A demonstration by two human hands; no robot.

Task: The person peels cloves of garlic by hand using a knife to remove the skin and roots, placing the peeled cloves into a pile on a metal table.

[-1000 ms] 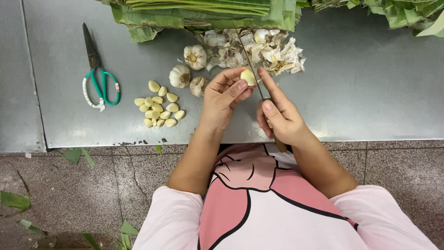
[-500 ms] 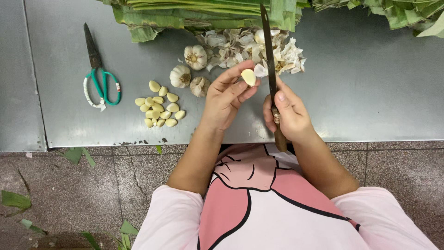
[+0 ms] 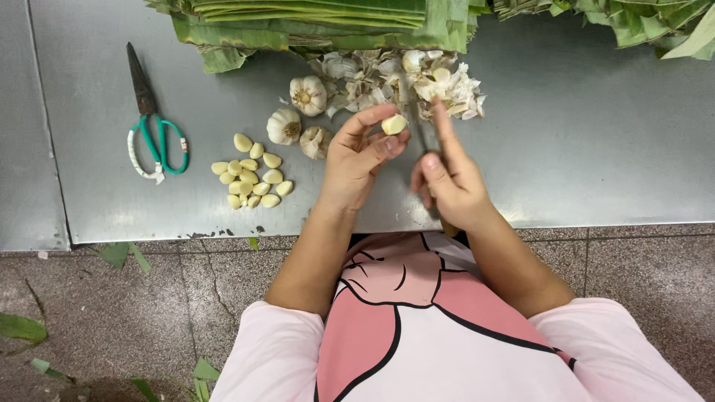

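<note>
My left hand (image 3: 359, 159) pinches a pale garlic clove (image 3: 394, 123) between thumb and fingertips above the steel table (image 3: 566, 149). Close on its right, my right hand (image 3: 447, 179) grips a knife (image 3: 418, 134) with the forefinger stretched along it; the blade is motion-blurred and points away from me beside the clove. Just beyond both hands lies a heap of papery garlic skins (image 3: 432, 78). A cluster of several peeled cloves (image 3: 251, 179) lies to the left of my left hand.
Three whole garlic bulbs (image 3: 307, 94) sit between the peeled cloves and the skins. Green-handled scissors (image 3: 153, 134) lie at the left. Stacked green leaves (image 3: 320, 18) run along the table's far side. Below the table edge is a stone floor (image 3: 112, 313) with leaf scraps.
The knife blade, raised and pointing far up half a second ago, has swung down next to the clove. My left hand keeps holding the clove in about the same spot.
</note>
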